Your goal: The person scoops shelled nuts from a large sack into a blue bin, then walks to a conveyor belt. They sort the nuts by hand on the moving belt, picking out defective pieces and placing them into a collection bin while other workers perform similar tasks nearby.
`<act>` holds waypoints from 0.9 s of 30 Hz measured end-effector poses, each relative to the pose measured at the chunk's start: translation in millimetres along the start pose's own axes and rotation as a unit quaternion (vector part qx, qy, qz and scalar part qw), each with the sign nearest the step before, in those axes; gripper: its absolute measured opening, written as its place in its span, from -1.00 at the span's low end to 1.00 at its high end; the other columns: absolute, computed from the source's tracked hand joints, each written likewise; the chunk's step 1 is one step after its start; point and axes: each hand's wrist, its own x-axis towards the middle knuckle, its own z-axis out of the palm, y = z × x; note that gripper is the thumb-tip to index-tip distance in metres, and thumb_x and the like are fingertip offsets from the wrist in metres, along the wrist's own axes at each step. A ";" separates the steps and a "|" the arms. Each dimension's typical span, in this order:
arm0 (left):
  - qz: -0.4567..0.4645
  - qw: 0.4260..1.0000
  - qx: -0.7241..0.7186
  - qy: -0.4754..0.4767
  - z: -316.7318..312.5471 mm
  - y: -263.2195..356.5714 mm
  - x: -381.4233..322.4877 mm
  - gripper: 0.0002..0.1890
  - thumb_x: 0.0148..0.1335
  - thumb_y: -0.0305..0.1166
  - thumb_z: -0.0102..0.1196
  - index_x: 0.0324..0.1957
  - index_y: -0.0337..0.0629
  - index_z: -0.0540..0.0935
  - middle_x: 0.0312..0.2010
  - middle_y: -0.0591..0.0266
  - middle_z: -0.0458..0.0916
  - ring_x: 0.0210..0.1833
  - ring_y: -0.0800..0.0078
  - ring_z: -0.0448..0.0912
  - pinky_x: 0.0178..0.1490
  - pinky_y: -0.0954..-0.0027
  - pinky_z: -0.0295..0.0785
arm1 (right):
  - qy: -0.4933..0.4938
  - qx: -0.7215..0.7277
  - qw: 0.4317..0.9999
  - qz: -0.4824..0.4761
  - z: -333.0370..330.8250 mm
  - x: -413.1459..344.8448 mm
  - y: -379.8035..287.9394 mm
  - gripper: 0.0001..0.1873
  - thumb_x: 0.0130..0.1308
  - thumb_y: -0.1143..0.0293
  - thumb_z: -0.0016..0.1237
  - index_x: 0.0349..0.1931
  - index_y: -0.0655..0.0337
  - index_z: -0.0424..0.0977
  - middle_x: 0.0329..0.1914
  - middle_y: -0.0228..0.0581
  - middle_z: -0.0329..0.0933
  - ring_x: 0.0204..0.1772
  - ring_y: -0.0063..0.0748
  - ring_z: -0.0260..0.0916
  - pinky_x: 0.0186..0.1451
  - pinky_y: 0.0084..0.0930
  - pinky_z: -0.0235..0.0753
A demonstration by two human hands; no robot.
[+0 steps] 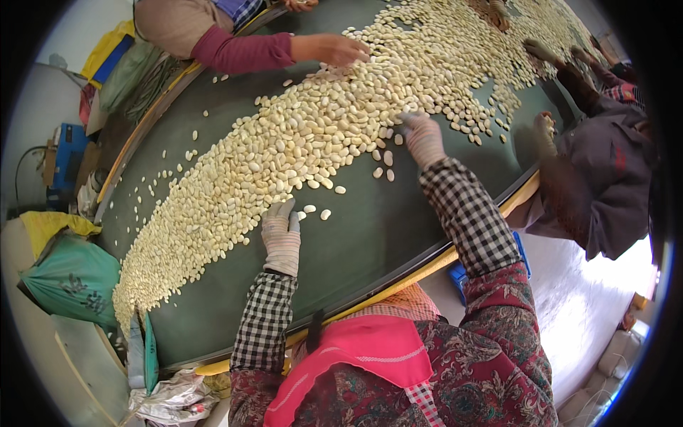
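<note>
Pale, cream-coloured beans (299,139) lie in a long heap on a dark green conveyor belt (363,235). At the heap's near edge is my left hand (281,235), in a striped knit glove with greyish fingertips; its fingers touch the beans, and a few loose ones lie just right of them. Farther right, my right hand (421,136), gloved the same way, reaches to the heap's edge with its fingertips at the beans. Several stray beans lie on the belt below and left of it. Whether either hand holds a bean cannot be told.
Across the belt a co-worker's bare hand (333,50) is over the heap. More co-workers' hands are at the upper right, beside a person in a dark jacket (613,171). The belt has a yellow-edged rim (395,280). A green sack (74,283) stands at the left, near the belt's end.
</note>
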 end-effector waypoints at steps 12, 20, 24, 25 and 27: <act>-0.038 0.994 -0.033 -0.099 4.3 18.1 49.9 -0.86 0.23 -0.38 0.19 -0.17 -0.05 0.71 -0.13 0.17 0.65 -0.05 0.12 0.60 0.03 0.13 0.50 | -0.103 -0.366 0.922 -0.079 -1.2 10.7 -26.6 -0.81 0.22 0.47 0.17 -0.16 0.26 0.66 -0.25 -0.02 0.67 -0.18 -0.11 0.63 -0.07 -0.32 0.59; -0.040 0.962 -0.017 -0.269 29.5 58.6 114.6 -0.81 0.29 -0.34 0.14 -0.09 -0.07 0.68 -0.08 0.17 0.64 0.02 0.15 0.60 0.06 0.20 0.53 | -0.219 -0.319 0.912 -0.133 65.9 -32.3 -49.4 -0.71 0.27 0.45 0.10 0.01 0.03 0.60 -0.05 -0.14 0.58 -0.02 -0.02 0.56 -0.01 -0.22 0.58; -0.060 0.940 0.026 -0.334 25.2 55.0 110.9 -0.80 0.30 -0.41 0.08 -0.08 -0.05 0.69 -0.12 0.12 0.65 -0.03 0.14 0.64 0.02 0.16 0.56 | -0.251 -0.393 0.874 -0.138 100.1 -48.2 -57.2 -0.76 0.27 0.48 0.07 -0.06 0.12 0.61 -0.09 -0.09 0.56 -0.06 -0.01 0.58 -0.09 -0.21 0.58; -0.019 0.957 0.058 -0.285 20.8 48.4 103.1 -0.80 0.29 -0.41 0.08 -0.08 -0.05 0.69 -0.11 0.13 0.65 -0.02 0.15 0.64 0.02 0.16 0.56 | -0.254 -0.415 0.861 -0.149 103.2 -54.1 -59.6 -0.77 0.26 0.48 0.06 -0.08 0.12 0.61 -0.10 -0.10 0.55 -0.07 -0.02 0.58 -0.11 -0.21 0.58; 0.052 0.967 0.127 -0.216 10.1 30.3 80.0 -0.79 0.28 -0.43 0.07 -0.09 -0.03 0.69 -0.10 0.14 0.65 0.00 0.16 0.64 0.02 0.17 0.56 | -0.304 -0.401 0.854 -0.130 101.0 -66.1 -65.2 -0.81 0.26 0.46 0.05 -0.14 0.11 0.61 -0.09 -0.12 0.53 -0.09 -0.02 0.58 -0.08 -0.19 0.58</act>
